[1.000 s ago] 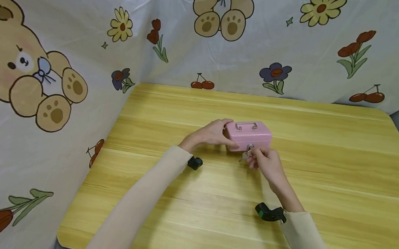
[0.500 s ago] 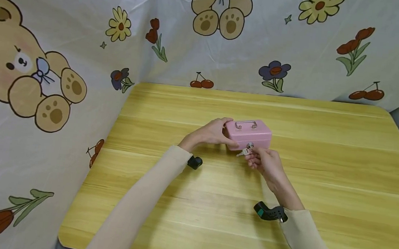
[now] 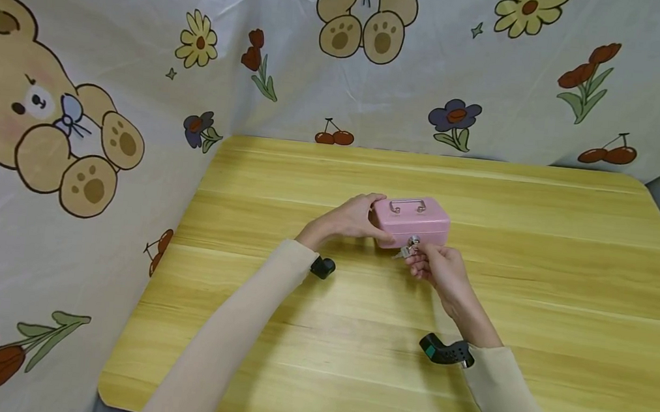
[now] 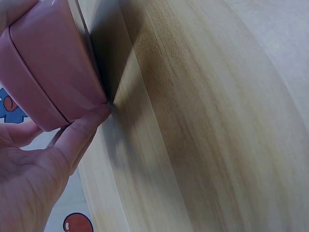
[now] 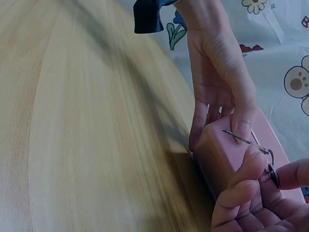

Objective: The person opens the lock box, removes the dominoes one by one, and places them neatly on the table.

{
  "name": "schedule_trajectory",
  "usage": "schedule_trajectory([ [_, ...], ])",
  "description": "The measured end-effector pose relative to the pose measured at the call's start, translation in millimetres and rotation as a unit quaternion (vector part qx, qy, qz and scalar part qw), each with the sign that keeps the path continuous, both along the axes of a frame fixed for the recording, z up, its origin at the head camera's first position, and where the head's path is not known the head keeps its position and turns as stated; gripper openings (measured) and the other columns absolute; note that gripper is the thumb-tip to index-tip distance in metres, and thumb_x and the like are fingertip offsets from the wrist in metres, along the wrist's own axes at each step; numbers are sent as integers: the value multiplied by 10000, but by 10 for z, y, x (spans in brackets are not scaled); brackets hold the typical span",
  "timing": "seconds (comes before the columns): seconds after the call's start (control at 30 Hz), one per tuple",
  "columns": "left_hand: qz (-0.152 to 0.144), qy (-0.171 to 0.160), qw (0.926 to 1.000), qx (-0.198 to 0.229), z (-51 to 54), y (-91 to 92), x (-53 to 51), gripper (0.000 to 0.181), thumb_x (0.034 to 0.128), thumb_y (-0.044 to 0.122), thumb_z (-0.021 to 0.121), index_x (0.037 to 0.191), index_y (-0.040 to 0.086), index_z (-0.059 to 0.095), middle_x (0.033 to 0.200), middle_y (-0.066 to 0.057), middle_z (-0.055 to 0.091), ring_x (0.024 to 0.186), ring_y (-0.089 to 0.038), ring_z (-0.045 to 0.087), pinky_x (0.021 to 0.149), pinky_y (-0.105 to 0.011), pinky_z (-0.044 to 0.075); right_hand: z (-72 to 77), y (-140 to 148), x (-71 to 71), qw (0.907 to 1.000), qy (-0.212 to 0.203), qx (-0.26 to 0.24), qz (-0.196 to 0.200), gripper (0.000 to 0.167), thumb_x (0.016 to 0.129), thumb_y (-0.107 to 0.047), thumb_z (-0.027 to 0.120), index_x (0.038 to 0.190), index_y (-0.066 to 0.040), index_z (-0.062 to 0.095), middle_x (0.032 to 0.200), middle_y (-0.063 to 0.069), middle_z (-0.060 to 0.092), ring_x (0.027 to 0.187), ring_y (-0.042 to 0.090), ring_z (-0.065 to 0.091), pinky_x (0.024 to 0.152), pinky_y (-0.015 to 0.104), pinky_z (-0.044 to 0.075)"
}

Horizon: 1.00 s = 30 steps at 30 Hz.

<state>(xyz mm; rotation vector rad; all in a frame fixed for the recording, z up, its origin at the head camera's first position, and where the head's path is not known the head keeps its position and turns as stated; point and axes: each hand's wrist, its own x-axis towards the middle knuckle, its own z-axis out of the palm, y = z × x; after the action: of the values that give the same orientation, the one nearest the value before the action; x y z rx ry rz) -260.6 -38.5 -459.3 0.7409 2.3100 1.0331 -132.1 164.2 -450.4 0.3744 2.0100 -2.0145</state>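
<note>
A small pink cash box point(image 3: 417, 221) with a folding metal handle point(image 3: 407, 205) on its shut lid sits on the table. My left hand point(image 3: 352, 219) grips its left end, thumb on the front and fingers toward the back. In the left wrist view, fingers point(image 4: 79, 130) lie against the pink wall. My right hand point(image 3: 445, 272) is at the round metal lock point(image 3: 414, 241), thumb and forefinger pinching a key at its front. A second key point(image 5: 241, 138) dangles from the same ring. The pinched key's blade is hidden.
The wood-grain table point(image 3: 304, 361) extends around the box on all sides. Behind and to the left hangs a white cloth point(image 3: 145, 33) printed with bears and flowers. Black wrist cameras point(image 3: 447, 351) stick out from both sleeves.
The dangling key has swung out to the left from where it hung a second ago, and my right hand has turned slightly. The box and my left hand stay in place.
</note>
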Motion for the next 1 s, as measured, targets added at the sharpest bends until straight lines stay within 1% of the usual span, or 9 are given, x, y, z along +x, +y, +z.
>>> schedule_trajectory([
  [0.2, -10, 32, 10000, -31, 7, 4, 5, 1006, 860, 357, 869, 1619, 14, 305, 1516, -132, 523, 1326, -212, 534, 1171, -306, 454, -14, 5, -1, 10000, 14, 31, -26, 329, 1103, -124, 387, 1091, 131, 594, 783, -16, 674, 642, 57, 598, 590, 171, 553],
  [0.4, -45, 3, 10000, -51, 6, 5, -1, 1014, 860, 364, 867, 1625, 22, 295, 1520, -128, 517, 1331, -211, 530, 1166, -301, 457, -28, 35, 5, 9999, 34, 162, -15, 353, 1101, -135, 366, 1129, 150, 572, 778, -24, 667, 646, 55, 596, 597, 179, 553],
  [0.57, -24, 9, 10000, -79, 7, 6, -8, 1034, 852, 363, 878, 1627, 17, 287, 1529, -140, 509, 1354, -226, 520, 1183, -300, 440, -20, 72, 20, 9996, 117, 242, 5, 362, 1109, -163, 375, 1146, 143, 565, 799, -10, 655, 662, 69, 610, 606, 196, 566],
  [0.7, -25, -21, 10000, -56, 10, 6, -9, 1028, 852, 352, 880, 1625, 14, 292, 1515, -139, 516, 1339, -219, 526, 1167, -290, 452, -8, 158, 61, 9992, 227, 318, 5, 376, 1103, -162, 389, 1179, 159, 570, 812, 5, 657, 670, 74, 619, 606, 203, 572],
  [0.77, -27, -36, 10000, -50, 13, 5, -11, 1020, 854, 351, 879, 1624, 21, 298, 1508, -132, 521, 1325, -209, 529, 1152, -281, 462, 1, 224, 84, 9984, 335, 445, 18, 393, 1100, -167, 395, 1192, 166, 580, 819, 12, 663, 671, 77, 618, 599, 207, 567],
  [0.87, -31, -87, 10000, -21, 14, 5, -13, 1018, 854, 350, 880, 1626, 29, 299, 1505, -125, 521, 1314, -200, 531, 1142, -275, 468, 8, 339, 110, 9948, 571, 837, 36, 418, 1105, -200, 416, 1209, 158, 605, 834, 11, 672, 681, 90, 626, 602, 224, 571],
  [0.93, -44, -117, 9999, -4, 16, 4, -11, 1017, 855, 347, 880, 1626, 30, 297, 1513, -123, 514, 1319, -200, 527, 1146, -276, 466, 11, 416, 121, 9902, 767, 1162, 36, 427, 1105, -214, 420, 1224, 148, 614, 847, 14, 675, 702, 100, 637, 615, 236, 577],
  [1.0, -61, -139, 9999, 14, 15, 3, -9, 1017, 856, 342, 879, 1626, 26, 295, 1518, -127, 508, 1327, -204, 524, 1152, -278, 463, 10, 484, 127, 9834, 983, 1523, 15, 432, 1106, -219, 419, 1245, 138, 617, 870, 35, 675, 733, 106, 648, 635, 244, 590],
])
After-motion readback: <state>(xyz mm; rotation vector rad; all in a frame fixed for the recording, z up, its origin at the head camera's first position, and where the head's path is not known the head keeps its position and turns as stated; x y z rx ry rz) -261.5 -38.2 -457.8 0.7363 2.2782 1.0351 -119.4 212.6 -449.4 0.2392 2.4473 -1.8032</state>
